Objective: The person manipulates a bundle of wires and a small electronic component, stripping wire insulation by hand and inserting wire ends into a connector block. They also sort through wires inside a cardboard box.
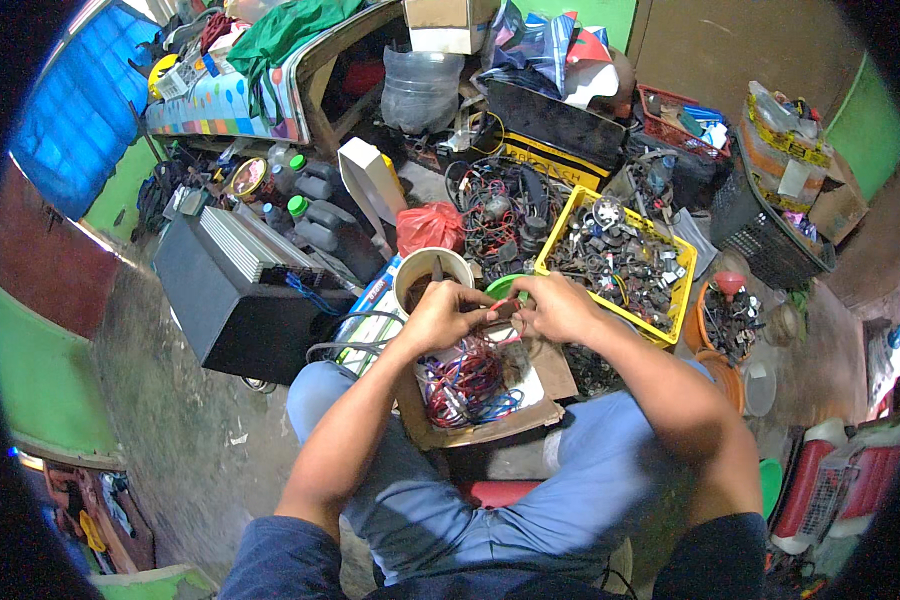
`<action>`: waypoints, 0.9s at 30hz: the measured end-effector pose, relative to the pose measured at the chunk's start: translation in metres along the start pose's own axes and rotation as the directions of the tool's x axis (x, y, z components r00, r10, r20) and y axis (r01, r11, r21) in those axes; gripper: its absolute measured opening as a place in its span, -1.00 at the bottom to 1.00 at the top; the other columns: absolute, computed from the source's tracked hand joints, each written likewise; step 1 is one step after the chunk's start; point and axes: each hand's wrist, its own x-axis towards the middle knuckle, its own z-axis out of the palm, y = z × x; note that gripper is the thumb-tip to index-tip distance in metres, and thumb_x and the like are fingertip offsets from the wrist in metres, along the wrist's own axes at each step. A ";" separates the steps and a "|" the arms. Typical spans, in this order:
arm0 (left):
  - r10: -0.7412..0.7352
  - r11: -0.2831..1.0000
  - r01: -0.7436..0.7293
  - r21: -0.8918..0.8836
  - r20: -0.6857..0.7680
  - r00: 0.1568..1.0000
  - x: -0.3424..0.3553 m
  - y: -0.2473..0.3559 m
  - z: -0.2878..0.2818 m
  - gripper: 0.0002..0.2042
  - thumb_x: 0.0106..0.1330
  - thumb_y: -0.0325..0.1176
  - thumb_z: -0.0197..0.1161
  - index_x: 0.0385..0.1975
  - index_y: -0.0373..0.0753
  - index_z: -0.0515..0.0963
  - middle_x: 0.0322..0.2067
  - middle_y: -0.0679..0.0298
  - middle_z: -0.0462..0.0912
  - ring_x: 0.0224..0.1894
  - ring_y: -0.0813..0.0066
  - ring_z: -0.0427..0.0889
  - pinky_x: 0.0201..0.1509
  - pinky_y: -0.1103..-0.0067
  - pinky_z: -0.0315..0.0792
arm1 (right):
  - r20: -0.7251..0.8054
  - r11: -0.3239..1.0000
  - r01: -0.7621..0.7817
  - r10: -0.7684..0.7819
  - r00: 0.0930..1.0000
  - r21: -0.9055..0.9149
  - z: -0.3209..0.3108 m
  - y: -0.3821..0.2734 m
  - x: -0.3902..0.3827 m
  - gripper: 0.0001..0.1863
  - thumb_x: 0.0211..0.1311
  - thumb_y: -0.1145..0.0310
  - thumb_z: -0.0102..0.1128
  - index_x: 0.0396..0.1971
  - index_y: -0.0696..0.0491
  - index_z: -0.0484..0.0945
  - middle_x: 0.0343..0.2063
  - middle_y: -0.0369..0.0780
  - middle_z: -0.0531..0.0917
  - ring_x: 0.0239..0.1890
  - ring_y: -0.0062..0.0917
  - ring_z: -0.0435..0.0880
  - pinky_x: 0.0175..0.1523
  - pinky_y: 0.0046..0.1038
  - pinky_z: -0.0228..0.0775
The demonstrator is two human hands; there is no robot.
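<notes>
Head view: bare left hand [445, 315] and bare right hand [560, 308] both pinching some small reddish bit [507, 308] just above a wire-filled brown cardboard box [485, 433].

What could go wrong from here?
1. The small reddish piece at the fingertips of the left hand and right hand could slip into the tangled wires below; some are red too, so it may be hard to spot.
2. The yellow crate, heaped with parts, lies close to the right forearm; an outward swing might knock some loose.
</notes>
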 end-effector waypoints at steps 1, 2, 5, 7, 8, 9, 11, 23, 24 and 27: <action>-0.005 1.000 0.004 0.030 0.034 0.999 0.001 -0.004 0.001 -0.80 0.19 -0.34 0.41 -0.20 -0.17 0.74 -0.37 0.03 0.74 -0.35 0.29 0.73 -0.17 0.43 0.53 | 0.023 0.999 0.009 -0.008 1.000 -0.032 0.005 0.004 -0.001 -0.78 0.10 0.31 0.35 -0.27 0.06 0.63 -0.40 -0.05 0.70 -0.27 -0.10 0.70 -0.16 -0.12 0.52; -0.014 0.998 0.010 0.055 0.070 0.997 0.000 -0.005 0.002 -0.80 0.18 -0.33 0.43 -0.21 -0.18 0.75 -0.34 0.04 0.74 -0.31 0.27 0.73 -0.12 0.42 0.52 | 0.051 0.998 0.016 -0.013 0.999 -0.061 0.010 0.005 -0.002 -0.78 0.10 0.34 0.34 -0.25 0.06 0.64 -0.38 -0.02 0.70 -0.24 -0.08 0.70 -0.13 -0.10 0.53; -0.007 0.997 -0.004 0.079 0.141 0.990 -0.002 -0.012 0.013 -0.80 0.15 -0.35 0.43 -0.23 -0.19 0.74 -0.31 0.01 0.73 -0.24 0.18 0.73 -0.04 0.39 0.53 | 0.122 0.994 0.026 -0.012 0.992 -0.110 0.026 0.015 -0.001 -0.79 0.08 0.37 0.33 -0.26 0.07 0.66 -0.36 0.03 0.69 -0.21 -0.05 0.70 -0.11 -0.09 0.53; 0.038 0.995 -0.053 0.079 0.185 0.982 -0.004 -0.017 0.021 -0.80 0.15 -0.38 0.41 -0.22 -0.20 0.74 -0.31 0.01 0.73 -0.23 0.16 0.73 -0.03 0.36 0.54 | 0.140 0.990 0.034 -0.015 0.990 -0.135 0.040 0.024 -0.003 -0.80 0.07 0.38 0.34 -0.28 0.08 0.66 -0.37 0.03 0.69 -0.22 -0.04 0.70 -0.11 -0.09 0.54; 0.057 0.988 -0.089 0.128 0.232 0.971 -0.004 -0.021 0.023 -0.82 0.15 -0.41 0.39 -0.23 -0.19 0.73 -0.28 0.03 0.74 -0.19 0.12 0.73 -0.01 0.33 0.54 | 0.177 0.990 0.023 0.003 0.984 -0.141 0.041 0.023 -0.004 -0.80 0.04 0.37 0.35 -0.30 0.08 0.67 -0.37 0.03 0.69 -0.22 -0.06 0.70 -0.11 -0.10 0.54; 0.009 0.988 -0.056 0.142 0.314 0.949 -0.004 -0.025 0.025 -0.82 0.15 -0.41 0.38 -0.24 -0.19 0.73 -0.27 0.03 0.74 -0.18 0.12 0.72 0.00 0.33 0.54 | 0.203 0.991 0.050 -0.024 0.979 -0.126 0.046 0.025 -0.005 -0.80 0.04 0.37 0.36 -0.30 0.08 0.67 -0.38 0.03 0.69 -0.21 -0.06 0.70 -0.11 -0.10 0.54; -0.088 0.984 0.005 0.177 0.466 0.880 -0.002 -0.031 0.028 -0.82 0.15 -0.43 0.38 -0.24 -0.18 0.73 -0.24 0.03 0.73 -0.15 0.11 0.72 0.02 0.33 0.53 | 0.252 0.990 0.107 -0.080 0.964 -0.095 0.056 0.032 -0.005 -0.79 0.04 0.36 0.37 -0.29 0.08 0.67 -0.38 0.03 0.69 -0.20 -0.07 0.70 -0.11 -0.11 0.55; -0.348 0.836 0.032 0.548 0.484 0.803 -0.002 -0.052 0.045 -0.53 0.27 0.16 0.23 -0.08 -0.11 0.66 -0.29 -0.07 0.71 -0.19 -0.05 0.71 -0.08 0.15 0.59 | 0.431 0.986 0.148 -0.101 0.897 -0.076 0.058 0.044 0.017 -0.69 0.18 0.19 0.31 -0.18 0.08 0.68 -0.28 0.03 0.70 -0.13 -0.06 0.69 -0.01 -0.09 0.52; -0.340 0.839 0.030 0.544 0.479 0.810 0.000 -0.050 0.043 -0.51 0.27 0.18 0.21 -0.09 -0.11 0.66 -0.30 -0.08 0.71 -0.20 -0.06 0.71 -0.09 0.15 0.59 | 0.415 0.990 0.127 -0.089 0.906 -0.066 0.052 0.045 0.023 -0.69 0.19 0.19 0.30 -0.18 0.09 0.68 -0.28 0.03 0.70 -0.14 -0.05 0.69 -0.01 -0.09 0.52; -0.356 0.835 0.076 0.546 0.429 0.830 0.011 -0.039 0.028 -0.51 0.28 0.19 0.21 -0.11 -0.13 0.67 -0.31 -0.08 0.71 -0.19 -0.06 0.71 -0.08 0.14 0.59 | 0.432 0.995 0.024 0.018 0.902 -0.092 0.022 0.036 0.043 -0.70 0.24 0.17 0.24 -0.18 0.08 0.68 -0.30 0.05 0.70 -0.16 -0.05 0.69 0.00 -0.09 0.51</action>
